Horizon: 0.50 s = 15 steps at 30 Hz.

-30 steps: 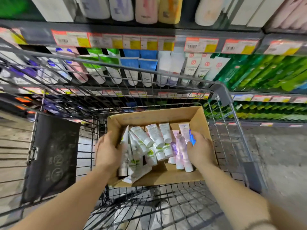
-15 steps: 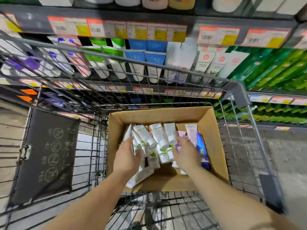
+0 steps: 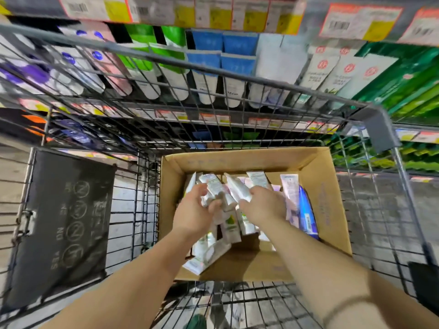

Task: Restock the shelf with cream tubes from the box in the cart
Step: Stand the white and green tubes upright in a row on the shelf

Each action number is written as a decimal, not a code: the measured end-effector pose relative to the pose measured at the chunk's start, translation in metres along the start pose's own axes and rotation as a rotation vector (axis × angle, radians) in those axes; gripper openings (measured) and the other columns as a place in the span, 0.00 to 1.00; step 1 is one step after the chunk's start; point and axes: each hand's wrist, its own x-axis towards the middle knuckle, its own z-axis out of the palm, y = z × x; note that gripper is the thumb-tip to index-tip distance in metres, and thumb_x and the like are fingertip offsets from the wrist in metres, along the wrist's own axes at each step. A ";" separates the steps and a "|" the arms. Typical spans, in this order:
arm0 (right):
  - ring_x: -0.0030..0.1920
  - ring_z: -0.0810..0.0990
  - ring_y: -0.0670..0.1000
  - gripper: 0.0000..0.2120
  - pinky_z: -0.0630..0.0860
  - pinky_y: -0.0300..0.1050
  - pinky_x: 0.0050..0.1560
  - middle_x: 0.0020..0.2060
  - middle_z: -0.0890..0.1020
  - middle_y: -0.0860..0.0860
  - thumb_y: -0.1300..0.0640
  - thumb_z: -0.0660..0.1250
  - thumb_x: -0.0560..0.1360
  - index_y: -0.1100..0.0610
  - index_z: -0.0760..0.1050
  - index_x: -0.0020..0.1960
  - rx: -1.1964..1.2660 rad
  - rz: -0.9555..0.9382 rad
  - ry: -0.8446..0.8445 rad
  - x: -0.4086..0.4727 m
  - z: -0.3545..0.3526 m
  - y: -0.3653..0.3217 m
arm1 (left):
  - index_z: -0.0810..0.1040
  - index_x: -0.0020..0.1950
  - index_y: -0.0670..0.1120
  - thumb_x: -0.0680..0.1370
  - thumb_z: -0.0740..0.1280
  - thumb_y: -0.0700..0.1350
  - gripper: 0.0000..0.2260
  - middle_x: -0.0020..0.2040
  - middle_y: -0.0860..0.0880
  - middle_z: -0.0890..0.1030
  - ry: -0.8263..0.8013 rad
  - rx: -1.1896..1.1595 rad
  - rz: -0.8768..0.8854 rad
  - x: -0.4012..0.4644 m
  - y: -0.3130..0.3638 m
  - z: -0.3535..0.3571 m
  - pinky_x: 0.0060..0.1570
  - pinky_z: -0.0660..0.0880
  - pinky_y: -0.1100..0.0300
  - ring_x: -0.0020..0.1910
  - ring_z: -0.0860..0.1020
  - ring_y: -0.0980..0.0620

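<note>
An open cardboard box [image 3: 332,203] sits in the wire cart [image 3: 213,74] and holds several cream tubes [image 3: 228,231], mostly white with green or pink print. My left hand [image 3: 194,212] grips a bunch of white tubes [image 3: 212,189] raised above the pile. My right hand [image 3: 263,205] grips a white tube [image 3: 237,187] lifted beside them. A pink tube [image 3: 289,188] and a blue tube [image 3: 306,214] lie along the box's right side. The shelf [image 3: 213,119] beyond the cart carries rows of hanging tubes.
A black child-seat flap [image 3: 61,224] with printed symbols leans on the cart's left side. Price labels [image 3: 356,20] line the upper shelf edge. Green packages [image 3: 408,86] fill the shelf to the right. Bare floor shows to the right of the cart.
Both hands have closed in on the pile's middle and lifted tubes up from it. The view has tilted closer to the box.
</note>
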 end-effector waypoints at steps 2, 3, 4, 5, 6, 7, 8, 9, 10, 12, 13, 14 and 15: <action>0.49 0.77 0.52 0.20 0.72 0.42 0.40 0.50 0.79 0.50 0.44 0.63 0.76 0.52 0.75 0.65 0.420 0.072 -0.090 -0.009 -0.005 0.003 | 0.68 0.72 0.48 0.77 0.69 0.54 0.26 0.63 0.50 0.78 -0.058 -0.121 -0.067 0.000 0.005 -0.002 0.58 0.76 0.52 0.57 0.78 0.51; 0.47 0.78 0.50 0.20 0.74 0.43 0.39 0.50 0.80 0.49 0.45 0.63 0.77 0.53 0.75 0.66 0.612 0.081 -0.156 -0.015 -0.006 0.003 | 0.70 0.71 0.47 0.76 0.69 0.56 0.27 0.62 0.48 0.79 -0.100 -0.212 -0.121 -0.001 0.008 -0.003 0.58 0.77 0.50 0.57 0.78 0.50; 0.46 0.78 0.49 0.20 0.75 0.43 0.40 0.51 0.80 0.50 0.45 0.62 0.78 0.53 0.74 0.67 0.793 0.098 -0.255 -0.022 -0.005 0.004 | 0.71 0.70 0.46 0.75 0.70 0.57 0.27 0.61 0.47 0.80 -0.159 -0.321 -0.186 -0.001 0.011 -0.004 0.59 0.77 0.49 0.57 0.79 0.49; 0.45 0.78 0.49 0.18 0.74 0.42 0.38 0.53 0.81 0.52 0.47 0.61 0.80 0.53 0.72 0.67 0.954 0.120 -0.381 -0.030 -0.006 0.004 | 0.72 0.68 0.46 0.75 0.70 0.57 0.26 0.60 0.46 0.81 -0.237 -0.442 -0.253 -0.002 0.015 -0.005 0.60 0.76 0.49 0.57 0.79 0.49; 0.44 0.78 0.48 0.17 0.73 0.40 0.38 0.55 0.81 0.54 0.49 0.60 0.81 0.54 0.72 0.68 1.097 0.130 -0.509 -0.036 -0.007 0.004 | 0.74 0.66 0.45 0.75 0.70 0.56 0.24 0.59 0.45 0.81 -0.322 -0.562 -0.310 -0.003 0.019 -0.006 0.61 0.76 0.48 0.56 0.79 0.48; 0.44 0.79 0.49 0.16 0.74 0.41 0.39 0.57 0.81 0.56 0.51 0.60 0.82 0.54 0.72 0.67 1.197 0.125 -0.614 -0.041 -0.008 0.004 | 0.76 0.63 0.44 0.76 0.69 0.54 0.20 0.57 0.44 0.82 -0.390 -0.656 -0.338 -0.004 0.022 -0.007 0.62 0.75 0.48 0.55 0.79 0.48; 0.46 0.79 0.52 0.14 0.76 0.44 0.44 0.57 0.80 0.58 0.52 0.61 0.81 0.55 0.74 0.65 1.244 0.101 -0.695 -0.044 -0.009 0.004 | 0.78 0.60 0.44 0.77 0.68 0.51 0.15 0.55 0.44 0.83 -0.432 -0.714 -0.335 -0.005 0.023 -0.009 0.61 0.75 0.49 0.54 0.79 0.47; 0.48 0.79 0.55 0.14 0.77 0.49 0.48 0.57 0.81 0.59 0.50 0.61 0.81 0.54 0.76 0.62 1.193 0.065 -0.719 -0.046 -0.011 0.003 | 0.78 0.59 0.44 0.78 0.67 0.48 0.12 0.53 0.44 0.83 -0.451 -0.745 -0.315 -0.005 0.025 -0.011 0.58 0.75 0.50 0.52 0.79 0.46; 0.49 0.80 0.55 0.14 0.76 0.53 0.52 0.55 0.81 0.58 0.47 0.60 0.80 0.52 0.78 0.59 1.027 0.003 -0.671 -0.042 -0.012 0.002 | 0.78 0.59 0.44 0.79 0.66 0.46 0.10 0.52 0.45 0.83 -0.451 -0.761 -0.294 -0.006 0.024 -0.013 0.54 0.76 0.51 0.50 0.80 0.46; 0.49 0.79 0.54 0.17 0.74 0.49 0.48 0.46 0.82 0.51 0.42 0.55 0.80 0.49 0.79 0.50 0.492 -0.064 -0.318 -0.031 -0.018 0.003 | 0.78 0.58 0.46 0.80 0.64 0.44 0.08 0.49 0.46 0.83 -0.439 -0.749 -0.262 -0.005 0.019 -0.019 0.47 0.76 0.51 0.45 0.80 0.47; 0.50 0.77 0.54 0.17 0.72 0.48 0.48 0.44 0.80 0.49 0.42 0.54 0.80 0.49 0.78 0.47 0.237 -0.061 -0.062 -0.023 -0.021 0.005 | 0.77 0.58 0.46 0.81 0.64 0.44 0.08 0.49 0.46 0.84 -0.435 -0.731 -0.256 -0.004 0.015 -0.023 0.46 0.77 0.50 0.44 0.81 0.47; 0.54 0.75 0.55 0.15 0.69 0.49 0.51 0.45 0.80 0.49 0.42 0.55 0.79 0.48 0.77 0.49 0.069 -0.053 0.131 -0.015 -0.024 0.008 | 0.77 0.59 0.47 0.81 0.64 0.45 0.08 0.51 0.46 0.84 -0.432 -0.711 -0.256 -0.003 0.010 -0.026 0.47 0.77 0.48 0.47 0.82 0.46; 0.58 0.72 0.56 0.16 0.66 0.51 0.55 0.51 0.80 0.50 0.40 0.57 0.78 0.48 0.77 0.55 -0.060 -0.048 0.205 -0.006 -0.023 0.013 | 0.77 0.59 0.48 0.81 0.64 0.45 0.08 0.54 0.45 0.84 -0.427 -0.691 -0.258 -0.001 0.005 -0.029 0.50 0.78 0.44 0.51 0.82 0.44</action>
